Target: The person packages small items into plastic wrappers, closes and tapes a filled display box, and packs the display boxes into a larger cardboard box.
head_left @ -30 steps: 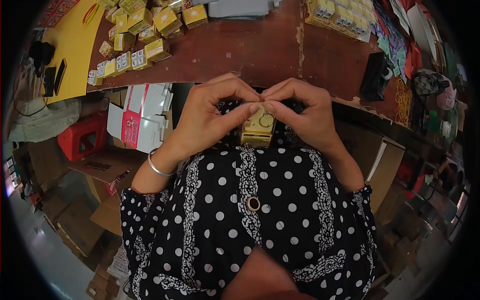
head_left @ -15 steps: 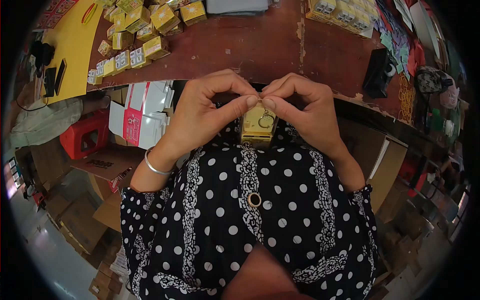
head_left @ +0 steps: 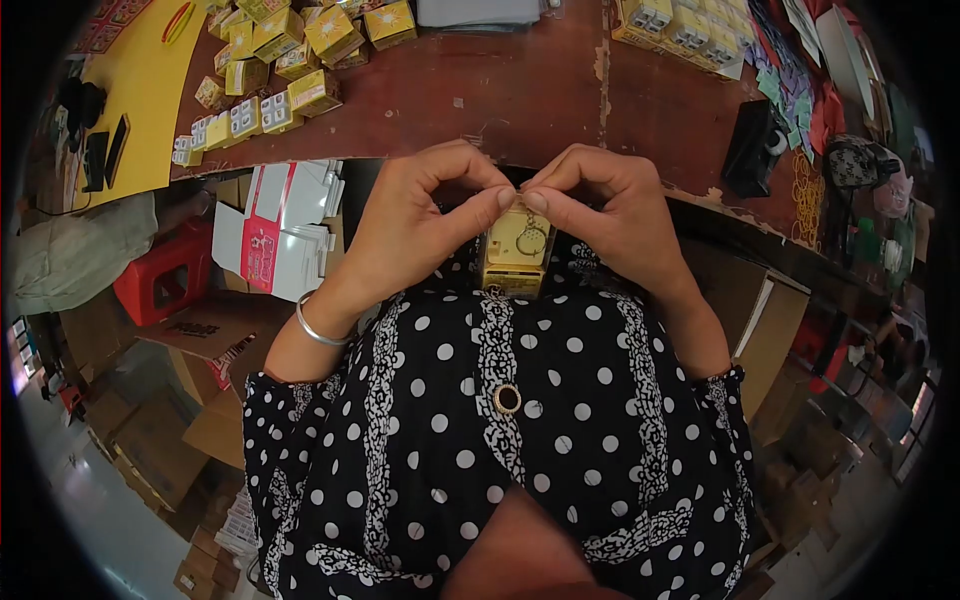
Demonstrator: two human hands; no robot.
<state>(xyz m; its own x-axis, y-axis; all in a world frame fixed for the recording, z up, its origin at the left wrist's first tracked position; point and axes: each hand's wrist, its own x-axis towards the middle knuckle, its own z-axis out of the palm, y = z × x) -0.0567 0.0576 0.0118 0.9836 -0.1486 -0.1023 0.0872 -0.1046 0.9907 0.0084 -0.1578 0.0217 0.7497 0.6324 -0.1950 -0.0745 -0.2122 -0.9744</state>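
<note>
A small yellow box (head_left: 500,256) rests in front of my body, just below the table edge. On its pale top lies a metal key ring (head_left: 531,241), with a short chain running up toward my fingertips. My left hand (head_left: 425,220) pinches thumb against forefinger at the far end of the box. Opposite it, my right hand (head_left: 615,215) makes the same pinch, the two sets of fingertips almost touching. Whatever is between them is too small and too covered to make out.
Several yellow boxes (head_left: 333,37) are heaped at the table's far left, with more boxes (head_left: 690,30) at the far right. A black tape dispenser (head_left: 752,148) and yellow rubber bands (head_left: 808,195) lie right. Below the table stand white-pink cartons (head_left: 285,230) and a red stool (head_left: 165,290).
Both hands keep their pinch over the box with hardly any movement. The whole view has shifted very slightly.
</note>
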